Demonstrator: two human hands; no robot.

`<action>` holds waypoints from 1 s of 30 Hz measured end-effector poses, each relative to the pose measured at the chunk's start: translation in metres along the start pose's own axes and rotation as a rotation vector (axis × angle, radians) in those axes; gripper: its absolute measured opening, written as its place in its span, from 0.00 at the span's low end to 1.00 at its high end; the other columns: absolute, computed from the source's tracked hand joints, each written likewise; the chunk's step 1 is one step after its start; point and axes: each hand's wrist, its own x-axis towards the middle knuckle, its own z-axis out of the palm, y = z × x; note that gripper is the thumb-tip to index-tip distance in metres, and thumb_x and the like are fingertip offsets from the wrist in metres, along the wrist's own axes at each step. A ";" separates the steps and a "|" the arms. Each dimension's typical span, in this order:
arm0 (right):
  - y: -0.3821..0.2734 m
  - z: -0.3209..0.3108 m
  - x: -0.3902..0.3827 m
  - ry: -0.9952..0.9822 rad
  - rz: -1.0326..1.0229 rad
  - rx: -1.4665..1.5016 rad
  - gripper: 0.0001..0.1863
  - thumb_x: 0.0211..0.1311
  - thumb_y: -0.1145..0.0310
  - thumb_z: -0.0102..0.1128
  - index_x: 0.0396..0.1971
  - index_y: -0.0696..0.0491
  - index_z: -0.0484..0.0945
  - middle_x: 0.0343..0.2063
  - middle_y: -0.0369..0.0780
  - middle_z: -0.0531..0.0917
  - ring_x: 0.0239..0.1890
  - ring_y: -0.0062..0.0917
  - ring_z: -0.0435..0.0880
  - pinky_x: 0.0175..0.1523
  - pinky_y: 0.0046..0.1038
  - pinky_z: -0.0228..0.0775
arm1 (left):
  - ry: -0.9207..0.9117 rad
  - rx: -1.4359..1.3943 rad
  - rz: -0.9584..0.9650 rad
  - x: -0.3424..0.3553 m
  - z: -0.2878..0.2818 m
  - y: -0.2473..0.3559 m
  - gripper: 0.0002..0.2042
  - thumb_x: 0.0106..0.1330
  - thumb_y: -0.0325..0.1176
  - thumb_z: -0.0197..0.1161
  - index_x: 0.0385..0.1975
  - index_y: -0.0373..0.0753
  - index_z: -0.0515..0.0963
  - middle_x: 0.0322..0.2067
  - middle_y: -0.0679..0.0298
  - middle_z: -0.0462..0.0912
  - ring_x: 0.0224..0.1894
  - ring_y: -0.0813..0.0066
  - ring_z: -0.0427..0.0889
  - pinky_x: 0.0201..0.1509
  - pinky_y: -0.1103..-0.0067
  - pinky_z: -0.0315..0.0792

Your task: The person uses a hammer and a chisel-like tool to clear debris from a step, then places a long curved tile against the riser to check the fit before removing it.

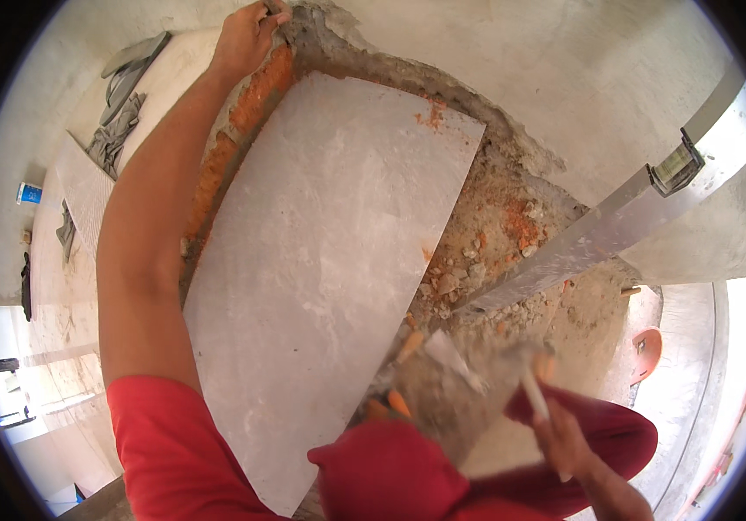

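Observation:
My left arm stretches forward along the left side of a large grey tile (330,217). At its end my left hand (250,39) is closed, at the top corner of a broken plaster edge (312,30). A small grey thing shows at its fingertips, too little of it to name. Low on the right, my right hand (564,443) is wrapped round the pale handle of a hammer (533,392). Motion blurs the hammer's head. The tile lies between broken edges, with orange brick (260,87) bared along its left side.
A long metal straightedge (564,252) with a level vial leans at the right over rubble (468,260). A blade tool (451,354) and orange-handled tools (399,403) lie beside the tile. Sandals (130,76) and a grey cloth (117,135) are at the far left.

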 end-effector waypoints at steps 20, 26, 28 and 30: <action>-0.371 0.026 0.229 0.885 -1.285 0.106 0.11 0.79 0.64 0.50 0.39 0.56 0.68 0.16 0.43 0.72 0.17 0.31 0.72 0.25 0.36 0.63 | -0.191 -0.008 -0.064 0.005 0.005 -0.020 0.08 0.68 0.31 0.58 0.38 0.32 0.78 0.30 0.45 0.84 0.33 0.52 0.85 0.39 0.63 0.77; -0.409 0.011 0.237 0.752 -1.001 -0.106 0.11 0.75 0.66 0.51 0.43 0.60 0.69 0.28 0.60 0.81 0.35 0.65 0.81 0.39 0.52 0.73 | -0.137 -0.026 -0.046 0.000 0.007 -0.026 0.08 0.68 0.31 0.58 0.37 0.32 0.78 0.29 0.44 0.83 0.32 0.47 0.85 0.37 0.63 0.76; -0.413 0.012 0.228 0.782 -1.033 -0.051 0.08 0.76 0.69 0.49 0.41 0.60 0.68 0.25 0.62 0.80 0.33 0.65 0.81 0.37 0.54 0.71 | -0.154 -0.050 -0.075 -0.001 0.007 -0.019 0.08 0.68 0.31 0.58 0.36 0.31 0.78 0.28 0.44 0.83 0.32 0.48 0.85 0.37 0.63 0.76; -0.415 0.012 0.207 0.771 -1.102 0.058 0.08 0.76 0.69 0.49 0.41 0.60 0.68 0.25 0.63 0.79 0.33 0.64 0.81 0.37 0.55 0.70 | -0.152 -0.040 -0.094 -0.001 0.003 -0.017 0.08 0.68 0.31 0.58 0.35 0.31 0.78 0.27 0.45 0.83 0.32 0.51 0.85 0.37 0.63 0.76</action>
